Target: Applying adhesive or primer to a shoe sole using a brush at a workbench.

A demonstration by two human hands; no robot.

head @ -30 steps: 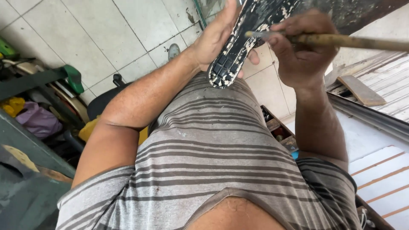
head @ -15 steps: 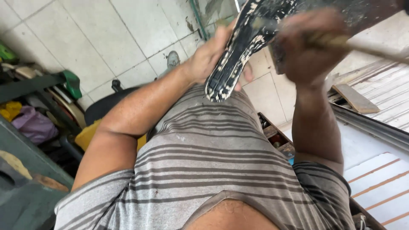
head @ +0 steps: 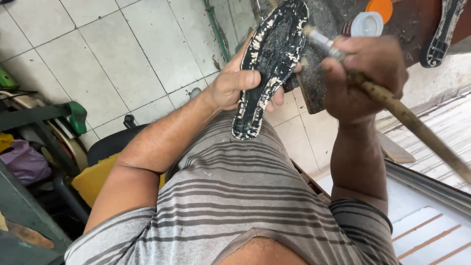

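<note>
While the left hand (head: pixel 235 86) clamps a black, flat shoe sole with pale glue-smeared edges (head: pixel 269 64) above the striped shirt, its long axis runs from lap up toward the dark work surface (head: pixel 333 29). Just right of it, the right hand (head: pixel 365 78) is closed around a long, crusted wooden-handled brush (head: pixel 392 105), whose metal tip points at the sole's toe end.

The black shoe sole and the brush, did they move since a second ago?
A little. The right hand with the brush swung: its handle lay nearly level, now it slants down to the right, its tip beside the shoe sole. More of the sole shows, and a white lid appeared above. The left hand kept its grip on the sole.
</note>
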